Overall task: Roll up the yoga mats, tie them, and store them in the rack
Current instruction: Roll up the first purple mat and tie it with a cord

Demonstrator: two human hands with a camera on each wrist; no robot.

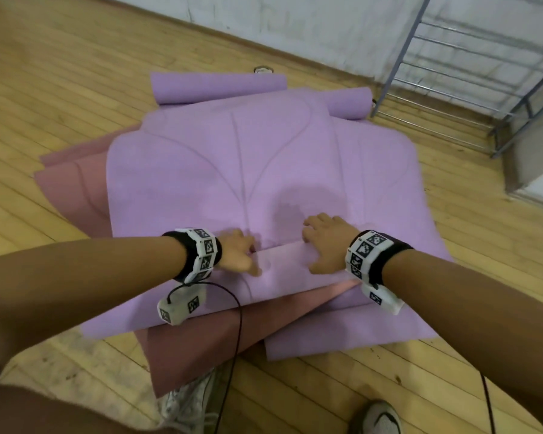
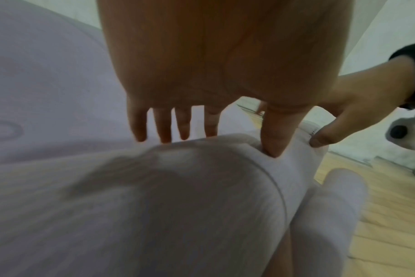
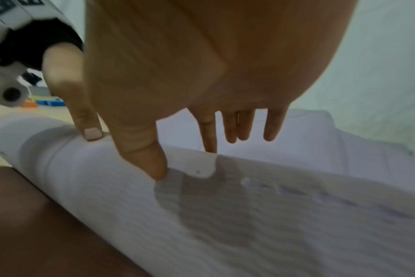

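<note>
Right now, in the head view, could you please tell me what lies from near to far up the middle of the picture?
Shoe → folded mat edge under both hands → flat purple mat → rolled purple mat → wall.

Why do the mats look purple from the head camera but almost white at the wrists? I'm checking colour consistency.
Head view: even lighting, the top mat reads lilac, with a soft head shadow near the right hand. Left wrist and right wrist views: dim, motion-blurred, washed toward grey-white, edges bulged by the wide lens; the left hand looms large.

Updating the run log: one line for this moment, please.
step: starting roll | top purple mat: near edge folded over | left hand, right hand: pressing fold | rack: empty
</note>
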